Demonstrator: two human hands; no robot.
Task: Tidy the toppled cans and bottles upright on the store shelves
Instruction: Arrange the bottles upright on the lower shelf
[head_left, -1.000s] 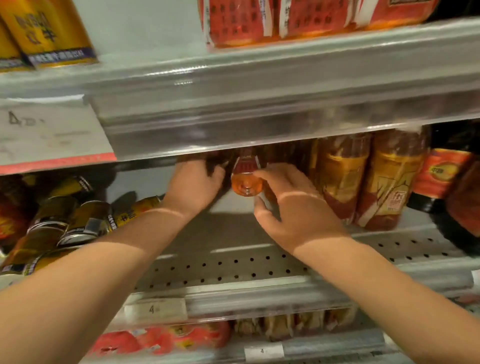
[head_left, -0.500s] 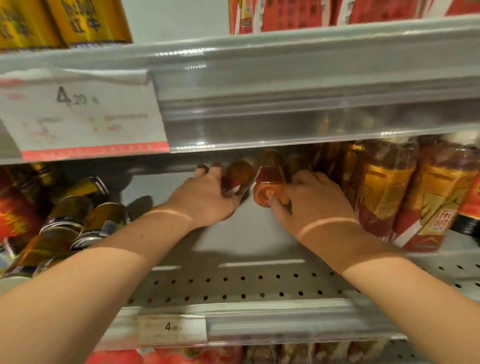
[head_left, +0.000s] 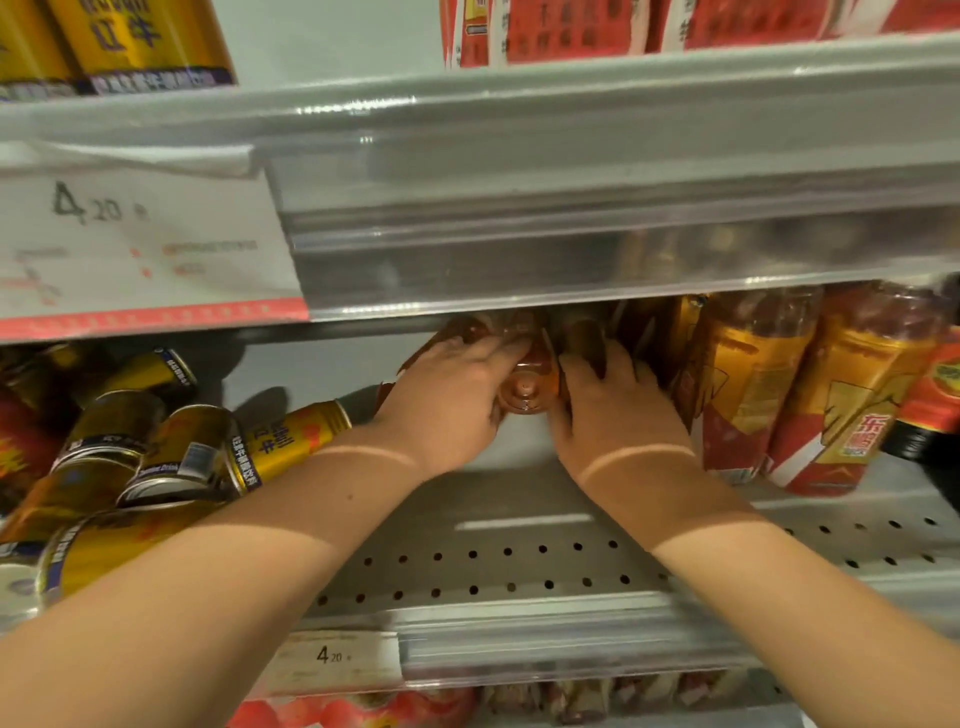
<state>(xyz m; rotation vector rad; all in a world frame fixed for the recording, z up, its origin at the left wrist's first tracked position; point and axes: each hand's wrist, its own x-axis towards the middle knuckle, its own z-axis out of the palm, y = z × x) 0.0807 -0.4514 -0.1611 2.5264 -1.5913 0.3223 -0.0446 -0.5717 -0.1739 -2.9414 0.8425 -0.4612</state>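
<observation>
Amber bottle (head_left: 525, 397) is lying on its side deep on the middle shelf (head_left: 519, 569). From the head camera its round base is facing straight out at us, so the long axis is running front to back, with the neck pointing into the dark at the rear. Both hands are sitting right on it, one on each side. Left hand (head_left: 449, 402) is reaching in from the left and draping over the top, its fingers (head_left: 488, 349) curling round the body and holding it. Right hand (head_left: 615, 415) is pressing on the right flank, its fingers (head_left: 597, 364) lying fairly straight and close together. Their tips are vanishing into shadow, so I cannot tell whether they are hooking anything. Neither hand looks nearer, though the left is the one with the real hold.

Standing the bottle up is going to mean swinging that neck upward, and the upper shelf rail (head_left: 571, 234) is hanging low just above. Headroom looks tight, so I'd judge the bottle needs drawing forward first. Standing gold-and-red bottles (head_left: 748, 395) are crowding in just beside the right hand. Off to the left, well apart from the bottle, a heap of toppled gold cans (head_left: 156, 457) is waiting, with one gold can (head_left: 298, 434) lying nearest the left wrist
</observation>
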